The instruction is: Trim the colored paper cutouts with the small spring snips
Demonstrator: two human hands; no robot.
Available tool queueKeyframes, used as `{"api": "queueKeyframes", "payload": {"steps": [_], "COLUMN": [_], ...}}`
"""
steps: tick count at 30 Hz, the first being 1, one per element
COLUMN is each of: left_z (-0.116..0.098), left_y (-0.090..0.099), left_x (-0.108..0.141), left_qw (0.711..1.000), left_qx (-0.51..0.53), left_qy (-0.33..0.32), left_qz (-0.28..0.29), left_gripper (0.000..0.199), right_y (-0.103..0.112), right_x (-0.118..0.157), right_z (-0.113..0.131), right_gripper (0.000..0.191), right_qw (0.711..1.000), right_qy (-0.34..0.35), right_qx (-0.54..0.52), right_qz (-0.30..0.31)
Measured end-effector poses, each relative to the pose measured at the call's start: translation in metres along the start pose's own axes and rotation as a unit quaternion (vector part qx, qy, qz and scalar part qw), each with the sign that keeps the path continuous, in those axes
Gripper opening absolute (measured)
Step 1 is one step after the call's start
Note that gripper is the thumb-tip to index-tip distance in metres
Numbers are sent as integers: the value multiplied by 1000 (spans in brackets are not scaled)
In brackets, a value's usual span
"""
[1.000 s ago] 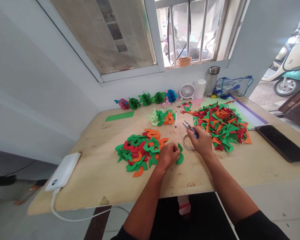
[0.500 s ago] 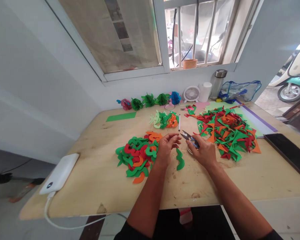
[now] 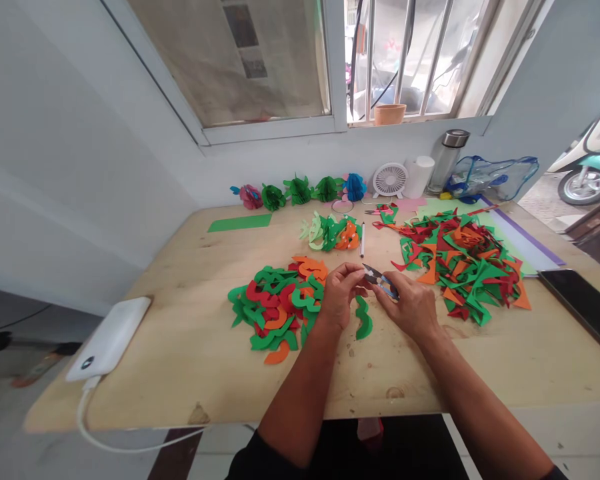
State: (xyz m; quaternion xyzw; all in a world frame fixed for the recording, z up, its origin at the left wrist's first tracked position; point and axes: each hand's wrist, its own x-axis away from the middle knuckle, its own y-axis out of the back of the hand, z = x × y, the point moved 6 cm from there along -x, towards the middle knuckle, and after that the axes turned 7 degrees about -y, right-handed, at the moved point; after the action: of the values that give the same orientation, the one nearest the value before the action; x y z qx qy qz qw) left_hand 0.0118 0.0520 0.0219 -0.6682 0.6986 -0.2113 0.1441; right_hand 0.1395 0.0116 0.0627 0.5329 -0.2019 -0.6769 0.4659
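Right fingers (image 3: 400, 283) around snips (image 3: 378, 277), apparently at handles (image 3: 392, 289)

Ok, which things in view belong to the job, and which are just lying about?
Likely the job:
- snips in the right hand
- green wavy piece
- cutout pile
- scrap pile

Seemingly lying about:
- phone
- fan
- bottle
- clear pouch

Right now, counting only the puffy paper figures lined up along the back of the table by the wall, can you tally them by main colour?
Pink figure: 1
Green figures: 3
Blue figure: 1
Total: 5
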Motion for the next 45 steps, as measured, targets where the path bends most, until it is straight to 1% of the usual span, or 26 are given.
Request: {"api": "queueKeyframes", "payload": {"steps": [9, 13, 17, 23, 27, 30, 34, 39, 45], "left_z": [-4, -6, -8, -12, -14, -14, -15, -14, -10], "left_y": [2, 5, 10, 12, 11, 8, 5, 4, 8], "left_x": [1, 1, 0, 2, 2, 2, 3, 3, 3], "left_qw": [998, 995, 990, 986, 988, 990, 989, 986, 982], "left_qx": [-31, -34, -10, 42, 51, 58, 87, 149, 184], "left_qy": [-32, -73, -105, -112, -106, -109, -109, -71, -18], "left_qz": [-36, -66, -93, -112, -96, -75, -50, -26, -27], "left_gripper": [11, 8, 11, 15, 22, 25, 28, 30, 28], "right_y": [-3, -4, -5, -6, -10, -12, -15, -19, -20], "right_x": [1, 1, 1, 1, 0, -1, -2, -2, -3], "right_z": [2, 0, -2, -5, -7, -8, -9, -11, -11], "right_gripper": [34, 34, 33, 35, 36, 36, 38, 37, 37], "right_qw": [1000, 1000, 1000, 999, 991, 977, 962, 954, 954], "right_qy": [11, 5, -8, -31, -59, -79, -96, -104, -97], "right_qx": [7, 7, 7, -20, -97, -157, -205, -223, -227], "right_qz": [2, 7, 11, 28, 75, 119, 154, 172, 172]}}
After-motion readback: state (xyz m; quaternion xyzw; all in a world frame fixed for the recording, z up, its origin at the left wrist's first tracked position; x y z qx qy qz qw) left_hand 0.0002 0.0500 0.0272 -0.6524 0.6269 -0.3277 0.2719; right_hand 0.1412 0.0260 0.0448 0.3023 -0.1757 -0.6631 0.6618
